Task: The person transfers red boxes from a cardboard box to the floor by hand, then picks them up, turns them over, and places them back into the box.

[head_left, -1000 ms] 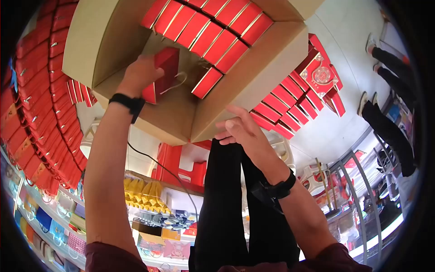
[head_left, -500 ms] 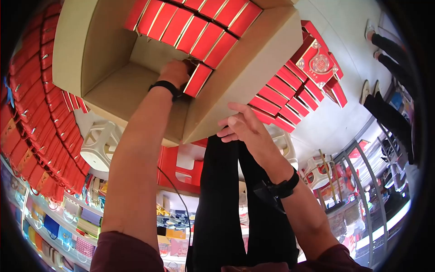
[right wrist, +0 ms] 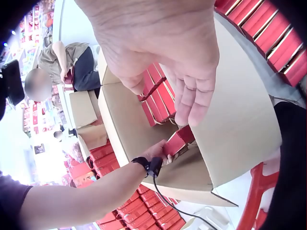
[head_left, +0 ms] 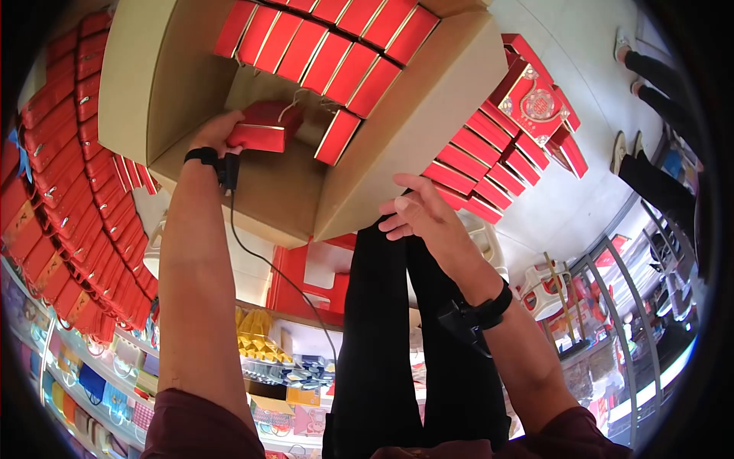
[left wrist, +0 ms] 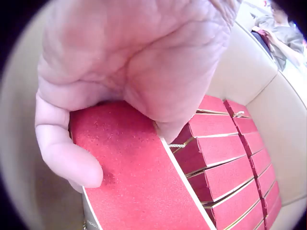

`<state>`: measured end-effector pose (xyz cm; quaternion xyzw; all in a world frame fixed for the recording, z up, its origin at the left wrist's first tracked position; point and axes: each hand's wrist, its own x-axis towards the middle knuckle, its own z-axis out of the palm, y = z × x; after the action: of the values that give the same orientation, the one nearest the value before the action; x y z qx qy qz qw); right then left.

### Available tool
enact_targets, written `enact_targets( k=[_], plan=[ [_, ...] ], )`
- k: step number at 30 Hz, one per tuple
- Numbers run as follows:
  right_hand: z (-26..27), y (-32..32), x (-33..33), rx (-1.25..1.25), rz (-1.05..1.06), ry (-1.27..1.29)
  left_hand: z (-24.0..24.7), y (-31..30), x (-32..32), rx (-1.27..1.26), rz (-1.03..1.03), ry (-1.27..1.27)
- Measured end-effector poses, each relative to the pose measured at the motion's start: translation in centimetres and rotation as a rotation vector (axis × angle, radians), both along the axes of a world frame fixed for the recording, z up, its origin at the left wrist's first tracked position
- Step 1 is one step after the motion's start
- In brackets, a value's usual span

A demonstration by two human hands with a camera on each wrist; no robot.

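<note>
Inside a deep cardboard carton [head_left: 413,126], my left hand [head_left: 216,131] grips a red gift box [head_left: 264,138] with a pale cord handle. In the left wrist view the thumb and fingers [left wrist: 72,163] wrap over the sides of the red box's end. Red boxes [head_left: 306,57] of the same kind stand in tight rows along the carton's far part, and a single red box [head_left: 337,138] stands by its right wall. My right hand [head_left: 432,229] hovers by the carton's near right edge, fingers loosely bent and holding nothing.
More red boxes [head_left: 482,164] are stacked on the floor right of the carton. Rows of red bags [head_left: 69,206] fill the left side. A red stool [head_left: 329,287] stands below the carton. A cable [head_left: 267,268] runs from my left wrist. Another person [right wrist: 72,64] sits beyond the carton.
My left hand moved from the carton's left side to beside the single box at the right wall, then back left, where it holds a red gift box, now tilted. The right hand has barely moved.
</note>
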<state>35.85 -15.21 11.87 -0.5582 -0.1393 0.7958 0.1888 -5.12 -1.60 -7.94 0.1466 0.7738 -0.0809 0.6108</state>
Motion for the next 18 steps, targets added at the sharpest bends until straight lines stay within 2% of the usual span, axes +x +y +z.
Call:
enact_targets(
  k=[4, 7, 10, 13, 14, 16, 18],
  plan=[
    [0.1, 0.2, -0.5, -0.024, -0.028, 0.013, -1.3, -2.4, 1.9, -0.132, 0.195, -0.047],
    [0.0, 0.2, -0.6, -0.041, -0.041, 0.019, -3.1, -5.2, 3.7, -0.150, 0.466, -0.146],
    [-0.6, -0.2, -0.6, -0.034, -0.046, 0.026, -4.9, -7.7, 6.4, -0.088, 0.568, -0.124],
    [-0.7, -0.2, -0.3, -0.031, -0.023, 0.014, -6.8, -9.0, 7.6, -0.177, 0.092, -0.077],
    [-0.7, -0.2, -0.1, -0.031, -0.012, 0.007, -7.2, -9.0, 8.1, -0.125, -0.194, 0.029],
    [-0.9, -0.3, 0.3, -0.014, -0.005, 0.000, -9.6, -9.1, 8.0, 0.160, -0.493, 0.068],
    [-1.0, -0.4, 0.7, -0.015, -0.018, -0.007, -10.3, -9.3, 8.4, 0.346, -0.566, 0.041]
  ],
)
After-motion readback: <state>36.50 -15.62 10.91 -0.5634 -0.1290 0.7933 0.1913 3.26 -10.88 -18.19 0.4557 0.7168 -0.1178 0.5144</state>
